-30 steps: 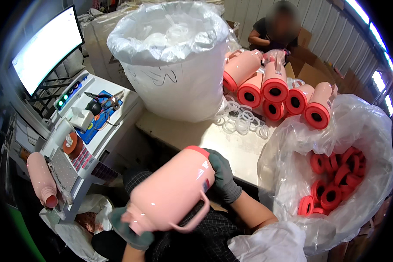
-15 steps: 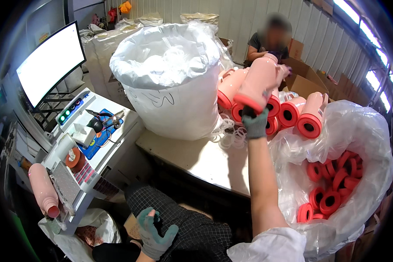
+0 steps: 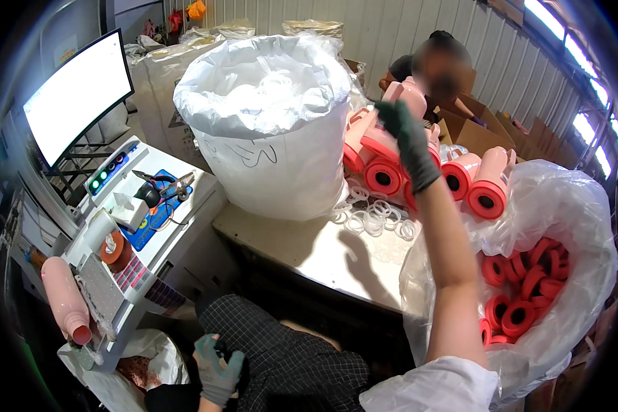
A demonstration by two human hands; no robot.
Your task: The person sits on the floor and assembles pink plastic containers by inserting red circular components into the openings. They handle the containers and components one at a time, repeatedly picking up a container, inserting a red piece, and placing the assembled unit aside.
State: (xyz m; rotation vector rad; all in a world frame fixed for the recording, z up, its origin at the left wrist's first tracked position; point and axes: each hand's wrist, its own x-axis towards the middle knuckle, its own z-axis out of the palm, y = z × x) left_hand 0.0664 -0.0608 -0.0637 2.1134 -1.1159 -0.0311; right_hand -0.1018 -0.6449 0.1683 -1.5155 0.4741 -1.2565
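Pink jugs with red bases lie in a pile on the table's far right, among them a front jug and one with its base turned toward me. My right hand, in a grey-green glove, reaches over the pile with its fingers stretched out. It overlaps the upper jugs; whether it touches one I cannot tell. My left hand, gloved too, hovers by my lap with thumb and fingers apart and nothing plainly held. White rings lie scattered in front of the jugs.
A tall white sack of white parts stands beside the pile. At right, a clear plastic bag holds red rings. Leftward are a workstation with pliers, a pink bottle body and a screen. A co-worker bends near cardboard boxes.
My right hand has let go of a jug's base and risen over the pile, where that jug now rests. My left hand has shifted slightly leftward. The co-worker has moved toward the boxes.
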